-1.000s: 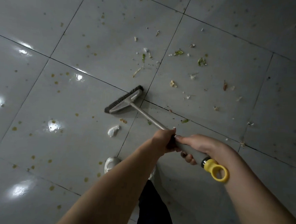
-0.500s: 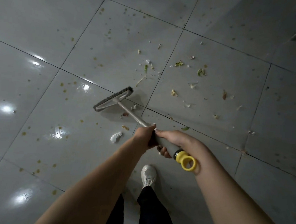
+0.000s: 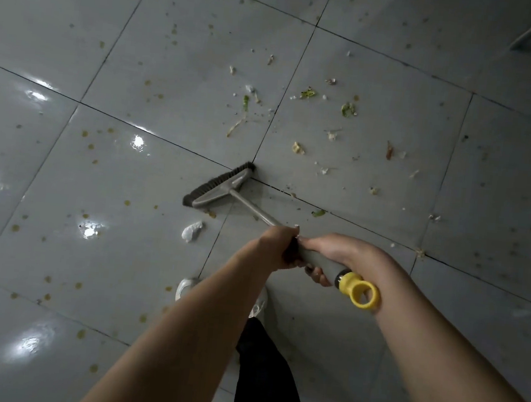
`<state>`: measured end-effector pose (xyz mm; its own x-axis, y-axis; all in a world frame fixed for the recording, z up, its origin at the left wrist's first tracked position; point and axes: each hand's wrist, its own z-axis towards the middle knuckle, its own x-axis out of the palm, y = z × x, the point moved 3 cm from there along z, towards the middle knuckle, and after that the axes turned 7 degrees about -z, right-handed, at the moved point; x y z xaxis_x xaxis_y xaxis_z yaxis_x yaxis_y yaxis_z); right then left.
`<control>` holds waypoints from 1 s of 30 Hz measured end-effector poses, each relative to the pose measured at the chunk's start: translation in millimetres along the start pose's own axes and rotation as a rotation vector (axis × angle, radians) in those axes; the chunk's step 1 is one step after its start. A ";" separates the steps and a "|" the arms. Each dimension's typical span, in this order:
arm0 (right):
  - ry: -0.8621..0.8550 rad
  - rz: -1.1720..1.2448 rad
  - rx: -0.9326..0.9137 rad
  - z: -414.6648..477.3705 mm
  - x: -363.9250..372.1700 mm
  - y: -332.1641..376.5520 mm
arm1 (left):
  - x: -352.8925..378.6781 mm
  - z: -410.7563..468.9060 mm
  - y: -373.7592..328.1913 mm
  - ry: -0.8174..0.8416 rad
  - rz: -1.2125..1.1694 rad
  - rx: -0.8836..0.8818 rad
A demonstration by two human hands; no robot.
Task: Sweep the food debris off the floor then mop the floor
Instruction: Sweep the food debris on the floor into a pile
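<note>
Looking down from the head view: both hands are curled tight round the broom [image 3: 223, 187] handle. The left hand [image 3: 272, 247] is further down the shaft and the right hand [image 3: 337, 253] sits by the yellow ring [image 3: 362, 291]. The bristles rest on the floor [image 3: 141, 59] at a tile joint. Food debris [image 3: 298, 147] is scattered just beyond, with a white scrap [image 3: 192, 231] on the near side.

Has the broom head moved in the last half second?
Yes. The broom head has shifted right: its far end now sits at the grout crossing, which it was left of before.
</note>
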<state>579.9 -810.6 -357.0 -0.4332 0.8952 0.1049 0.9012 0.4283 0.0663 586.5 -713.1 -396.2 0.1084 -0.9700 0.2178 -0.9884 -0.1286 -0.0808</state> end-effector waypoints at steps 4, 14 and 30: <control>-0.023 -0.007 0.012 -25.4 -25.0 -15.0 | 33.9 -14.6 6.7 0.057 0.004 0.013; -0.028 -0.127 -0.023 -72.6 -0.1 -11.1 | 21.1 -68.2 15.3 0.012 -0.110 0.108; 0.162 -0.413 0.010 -22.8 101.4 51.7 | -100.6 -52.7 28.7 -0.120 -0.566 0.099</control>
<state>582.3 -700.5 -320.3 -0.7529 0.6182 0.2259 0.6518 0.7479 0.1256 541.6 -608.3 -369.1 0.6337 -0.7603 0.1424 -0.7590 -0.6467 -0.0752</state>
